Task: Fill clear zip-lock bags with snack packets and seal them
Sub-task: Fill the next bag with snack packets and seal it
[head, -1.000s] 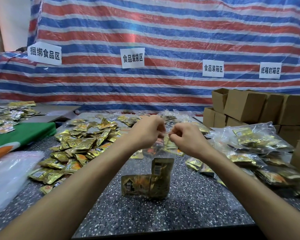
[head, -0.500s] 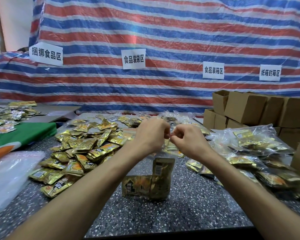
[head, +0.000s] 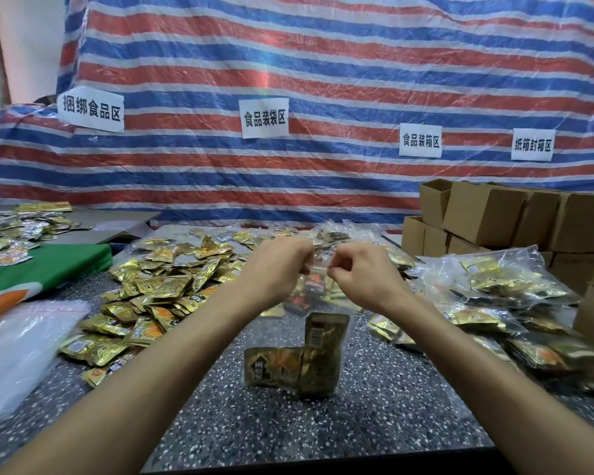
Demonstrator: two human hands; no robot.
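A clear zip-lock bag [head: 318, 296] hangs upright over the speckled table [head: 288, 423], its bottom resting on the surface. Gold snack packets [head: 299, 361] sit in the bag's lower part. My left hand [head: 278, 265] pinches the bag's top edge on the left. My right hand [head: 360, 272] pinches the same edge on the right, a small gap between the two hands. A heap of loose gold snack packets [head: 158, 293] lies to the left of my arms.
Filled clear bags [head: 501, 303] pile up on the right, with brown cardboard boxes [head: 515, 221] stacked behind them. A stack of empty clear bags [head: 18, 347] lies at the left edge, beside a green cloth [head: 42, 265]. A striped tarp with paper signs hangs behind.
Both hands stay pinched on the bag's top edge. They closed together half a second ago and now sit slightly apart again. The bag has not shifted on the table.
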